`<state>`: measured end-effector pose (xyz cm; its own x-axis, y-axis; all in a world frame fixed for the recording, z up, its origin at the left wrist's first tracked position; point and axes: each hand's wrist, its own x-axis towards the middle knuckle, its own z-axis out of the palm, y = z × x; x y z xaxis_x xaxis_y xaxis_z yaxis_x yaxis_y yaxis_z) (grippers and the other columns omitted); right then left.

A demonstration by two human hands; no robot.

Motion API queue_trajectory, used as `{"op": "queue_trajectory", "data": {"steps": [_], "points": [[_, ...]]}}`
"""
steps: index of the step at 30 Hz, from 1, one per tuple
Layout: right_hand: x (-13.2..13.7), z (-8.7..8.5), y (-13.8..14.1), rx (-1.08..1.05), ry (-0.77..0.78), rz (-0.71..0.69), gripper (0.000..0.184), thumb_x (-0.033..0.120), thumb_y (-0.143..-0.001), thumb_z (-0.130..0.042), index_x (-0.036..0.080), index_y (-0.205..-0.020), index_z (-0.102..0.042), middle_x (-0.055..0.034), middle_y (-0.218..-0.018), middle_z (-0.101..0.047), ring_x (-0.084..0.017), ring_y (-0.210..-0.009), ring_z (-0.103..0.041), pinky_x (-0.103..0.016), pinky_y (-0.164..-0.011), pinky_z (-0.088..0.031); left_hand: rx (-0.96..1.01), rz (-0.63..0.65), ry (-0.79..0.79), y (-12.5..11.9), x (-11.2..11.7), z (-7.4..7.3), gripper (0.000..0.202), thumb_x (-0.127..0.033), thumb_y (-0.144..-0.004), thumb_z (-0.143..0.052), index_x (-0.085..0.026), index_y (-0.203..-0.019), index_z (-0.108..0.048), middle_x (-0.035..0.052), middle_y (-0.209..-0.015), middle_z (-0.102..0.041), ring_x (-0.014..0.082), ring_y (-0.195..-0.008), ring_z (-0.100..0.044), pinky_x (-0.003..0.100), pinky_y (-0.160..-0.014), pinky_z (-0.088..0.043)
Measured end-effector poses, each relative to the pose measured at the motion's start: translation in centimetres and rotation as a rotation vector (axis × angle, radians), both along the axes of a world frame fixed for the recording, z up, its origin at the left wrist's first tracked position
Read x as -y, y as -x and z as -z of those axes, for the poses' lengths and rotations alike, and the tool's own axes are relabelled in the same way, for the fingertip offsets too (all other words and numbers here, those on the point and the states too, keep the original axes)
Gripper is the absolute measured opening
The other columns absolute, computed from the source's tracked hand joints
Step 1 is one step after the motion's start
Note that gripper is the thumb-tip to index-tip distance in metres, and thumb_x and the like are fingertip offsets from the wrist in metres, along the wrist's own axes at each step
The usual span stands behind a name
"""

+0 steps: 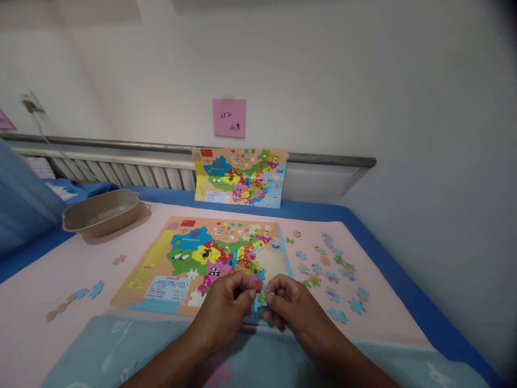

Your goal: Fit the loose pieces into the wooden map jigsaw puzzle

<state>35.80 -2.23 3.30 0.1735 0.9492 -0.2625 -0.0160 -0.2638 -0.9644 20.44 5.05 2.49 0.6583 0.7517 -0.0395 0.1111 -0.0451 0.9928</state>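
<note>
Puzzle board (pixel 135 286) has wide pink cloth (pixel 30 293) on its left. Near its front edge, right hand (pixel 297 303) pinches a green piece (pixel 261 298); left hand (pixel 226 303): can't tell its grip.

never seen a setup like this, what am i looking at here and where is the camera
There is no machine here: these are a person's own bare hands. The single picture comes from a camera worn on the head, looking forward and down. On the pink surface lies a partly filled map puzzle, with loose pieces on both sides. A tan tray sits at the left, and a matching map picture stands upright behind. The right hand holds a small green piece; the left hand is right beside it, though whether it grips too is unclear.
</note>
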Motion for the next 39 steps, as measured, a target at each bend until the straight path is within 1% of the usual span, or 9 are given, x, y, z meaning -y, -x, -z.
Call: {"op": "queue_trajectory", "data": {"steps": [8,11,15,19,24,28,32,36,39], "points": [[0.09,0.13,0.14,-0.002,-0.012,0.002,0.012,0.029,-0.071,-0.056,0.021,-0.079,-0.050,0.0011,-0.059,-0.065,-0.010,-0.046,-0.050,-0.021,-0.047,-0.032,-0.003,-0.043,0.014,-0.13,0.04,-0.17,0.011,-0.027,-0.080,-0.053,-0.017,-0.077,-0.056,-0.0046,-0.062,-0.046,0.0118,-0.056,-0.040,0.026,-0.052,-0.032],[0.10,0.15,0.18,-0.011,-0.027,-0.013,0.013,0.029,-0.071,-0.057,0.021,-0.079,-0.051,0.0011,-0.060,-0.065,-0.010,-0.046,-0.049,-0.021,-0.046,-0.032,0.010,-0.031,0.011,-0.04,0.13,-0.08,0.011,-0.026,-0.080,-0.054,-0.017,-0.077,-0.056,-0.0045,-0.062,-0.047,0.0116,-0.056,-0.040,0.026,-0.052,-0.031],[0.10,-0.06,0.21,-0.035,-0.041,0.012,0.016,0.031,-0.073,-0.057,0.021,-0.085,-0.053,0.0021,-0.061,-0.064,-0.010,-0.049,-0.051,-0.022,-0.048,-0.033,0.017,-0.021,0.015,-0.02,0.16,-0.05,0.010,-0.026,-0.080,-0.054,-0.017,-0.077,-0.056,-0.0040,-0.063,-0.048,0.0116,-0.056,-0.040,0.026,-0.052,-0.031],[0.17,-0.08,0.22,-0.045,-0.063,0.002,0.015,0.030,-0.073,-0.056,0.021,-0.084,-0.052,0.0025,-0.061,-0.063,-0.011,-0.051,-0.052,-0.022,-0.049,-0.033,0.006,-0.043,0.045,-0.14,0.01,-0.27,0.014,-0.030,-0.078,-0.055,-0.017,-0.076,-0.056,-0.0046,-0.059,-0.046,0.0117,-0.054,-0.039,0.026,-0.050,-0.031],[0.25,-0.02,0.26,-0.059,-0.066,-0.003,0.015,0.031,-0.072,-0.057,0.021,-0.083,-0.052,0.0026,-0.060,-0.063,-0.010,-0.050,-0.052,-0.022,-0.049,-0.034,0.004,-0.053,0.043,-0.12,-0.11,-0.49,0.017,-0.033,-0.077,-0.056,-0.016,-0.076,-0.056,-0.0044,-0.059,-0.046,0.0119,-0.053,-0.039,0.026,-0.049,-0.030],[0.25,-0.14,0.42,-0.076,-0.054,-0.005,0.016,0.030,-0.070,-0.057,0.021,-0.083,-0.052,0.0023,-0.061,-0.064,-0.010,-0.048,-0.051,-0.022,-0.049,-0.035,0.015,-0.061,0.014,-0.11,-0.12,-0.22,0.013,-0.029,-0.077,-0.055,-0.016,-0.078,-0.058,-0.0033,-0.063,-0.048,0.0123,-0.056,-0.041,0.026,-0.052,-0.032],[0.13,0.02,0.61,-0.062,-0.030,0.026,0.021,0.028,-0.065,-0.061,0.021,-0.082,-0.052,0.0047,-0.060,-0.060,-0.009,-0.047,-0.049,-0.021,-0.047,-0.034,0.040,-0.049,0.005,-0.17,-0.04,0.16,0.009,-0.023,-0.075,-0.054,-0.016,-0.079,-0.059,-0.0033,-0.064,-0.047,0.0121,-0.059,-0.038,0.026,-0.054,-0.029],[0.00,0.39,0.57,-0.050,-0.045,0.043,0.022,0.028,-0.063,-0.060,0.022,-0.082,-0.051,0.0061,-0.057,-0.057,-0.010,-0.046,-0.049,-0.022,-0.047,-0.036,0.044,-0.007,0.044,-0.18,0.11,0.17,0.016,-0.024,-0.073,-0.055,-0.015,-0.086,-0.059,-0.0039,-0.064,-0.045,0.0121,-0.058,-0.035,0.027,-0.053,-0.026],[0.00,0.45,0.46,-0.047,-0.057,0.040,0.022,0.027,-0.062,-0.058,0.022,-0.082,-0.050,0.0059,-0.055,-0.058,-0.010,-0.045,-0.048,-0.022,-0.046,-0.034,0.047,-0.004,0.077,-0.16,0.25,-0.01,0.021,-0.026,-0.071,-0.055,-0.015,-0.089,-0.058,-0.0037,-0.064,-0.046,0.0123,-0.057,-0.036,0.028,-0.052,-0.025]]}}
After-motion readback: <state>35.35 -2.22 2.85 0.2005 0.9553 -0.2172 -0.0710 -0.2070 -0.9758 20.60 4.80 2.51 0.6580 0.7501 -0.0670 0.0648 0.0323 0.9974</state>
